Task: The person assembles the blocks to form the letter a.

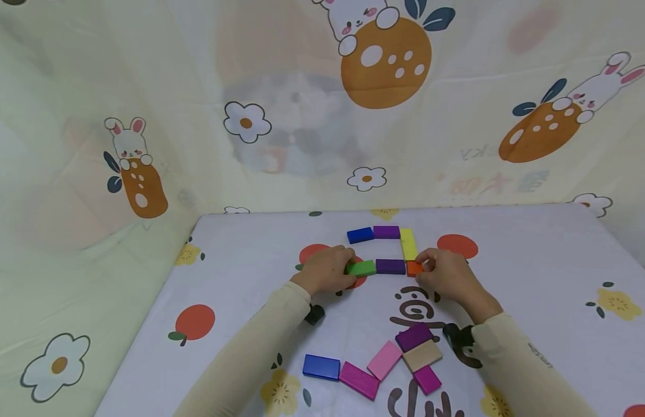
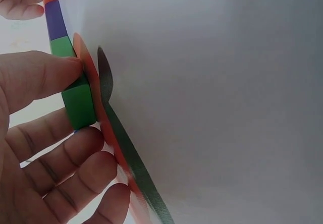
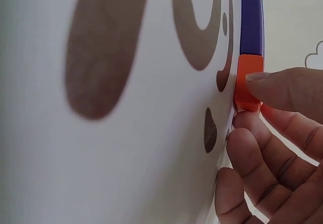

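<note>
My left hand (image 1: 328, 270) pinches a green block (image 1: 361, 268) at its left end, the thumb on the near side. My right hand (image 1: 451, 278) pinches an orange block (image 3: 249, 77) between thumb and fingers. A dark purple block (image 1: 390, 266) lies between these two, and the three form a row with their ends touching or nearly so. From the right end of the row a yellow block (image 1: 408, 244) runs back. It meets a purple block (image 1: 387, 232) in the far row, with a blue block (image 1: 360, 235) at that one's left.
Nearer on the patterned white cloth (image 1: 239, 249) lie a blue block (image 1: 321, 368), a magenta block (image 1: 359, 380), a pink block (image 1: 384, 359), a purple block (image 1: 413, 336), a tan block (image 1: 422, 355) and a smaller magenta block (image 1: 427, 380). A printed curtain (image 1: 281, 52) hangs behind.
</note>
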`<state>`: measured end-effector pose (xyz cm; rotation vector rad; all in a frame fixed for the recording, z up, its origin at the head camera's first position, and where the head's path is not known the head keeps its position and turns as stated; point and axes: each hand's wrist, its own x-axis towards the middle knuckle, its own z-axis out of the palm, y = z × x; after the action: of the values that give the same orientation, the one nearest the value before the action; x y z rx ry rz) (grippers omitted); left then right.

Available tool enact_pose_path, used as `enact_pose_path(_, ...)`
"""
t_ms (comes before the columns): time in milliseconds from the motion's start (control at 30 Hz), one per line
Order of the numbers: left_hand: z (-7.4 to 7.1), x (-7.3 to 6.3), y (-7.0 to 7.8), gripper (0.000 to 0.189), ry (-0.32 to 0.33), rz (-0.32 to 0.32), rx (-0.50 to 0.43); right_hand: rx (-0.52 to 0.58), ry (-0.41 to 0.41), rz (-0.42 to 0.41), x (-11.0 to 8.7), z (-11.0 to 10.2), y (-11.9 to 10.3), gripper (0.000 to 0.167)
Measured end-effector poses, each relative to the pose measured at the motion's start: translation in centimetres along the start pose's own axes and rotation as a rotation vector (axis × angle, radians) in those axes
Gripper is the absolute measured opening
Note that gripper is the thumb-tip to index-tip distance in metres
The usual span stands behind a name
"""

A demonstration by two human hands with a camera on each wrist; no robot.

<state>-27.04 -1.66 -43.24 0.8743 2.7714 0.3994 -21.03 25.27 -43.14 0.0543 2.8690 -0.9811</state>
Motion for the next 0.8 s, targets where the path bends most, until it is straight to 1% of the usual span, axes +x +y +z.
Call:
enact_pose_path(100, 0.1, 0.0, 0.1, 0.023, 0.0, 0.0, 0.009, 0.004, -0.002, 0.013, 0.0, -0.1, -0.1, 0.037)
enact_pose_path(367, 0.2, 0.1, 0.0, 0.026, -0.001, -0.009, 0.017, 0.002, -0.002, 0.049, 0.4, 0.0, -0.2, 0.052)
enact_pose_path(633, 0.1, 0.0, -0.1, 0.025, 0.004, -0.004, 0.003, 0.004, -0.007, 0.066, 0.9, 0.2, -0.2, 0.056)
enact_pose_path(800, 0.1, 0.0, -0.1, 0.025, 0.006, -0.005, -0.002, 0.014, -0.015, 0.094, 1.1, 0.2, -0.2, 0.057)
